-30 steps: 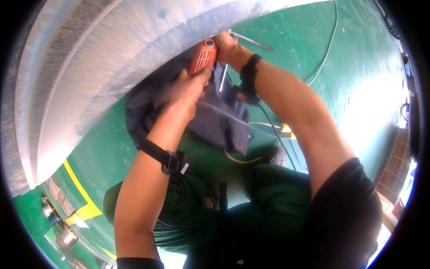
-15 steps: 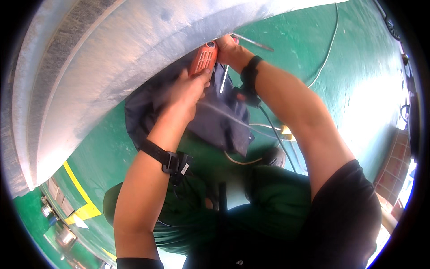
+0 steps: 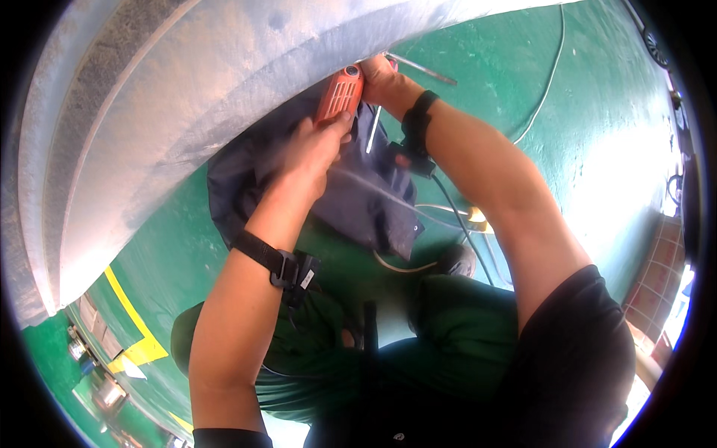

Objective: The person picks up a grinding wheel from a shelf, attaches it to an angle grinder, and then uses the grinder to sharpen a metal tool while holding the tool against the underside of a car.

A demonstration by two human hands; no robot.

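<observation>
My left hand point(image 3: 310, 153), its back slightly smeared, is closed round the lower end of an orange power tool point(image 3: 341, 97) with vent slots. The tool's upper end reaches the lower edge of a large curved grey metal piece point(image 3: 246, 82), where its working part is hidden. Right beside the tool's upper end is my right hand point(image 3: 381, 81), its fingers out of sight at the metal edge. Below both hands lies a dark cloth point(image 3: 243, 179). Thin metal rods show near my right hand, one point(image 3: 422, 69) pointing right and another point(image 3: 373, 131) pointing down.
Green floor point(image 3: 478, 75) spreads beyond the metal piece, crossed by a pale cable point(image 3: 553, 82). More cables and a yellow connector point(image 3: 476, 216) lie near my shoe point(image 3: 455, 261). Yellow tape point(image 3: 134, 313) marks the floor at left. Black straps with small devices circle both forearms.
Almost nothing differs. The tool and both hands keep their places at the metal edge, with only a very slight shift of the tool.
</observation>
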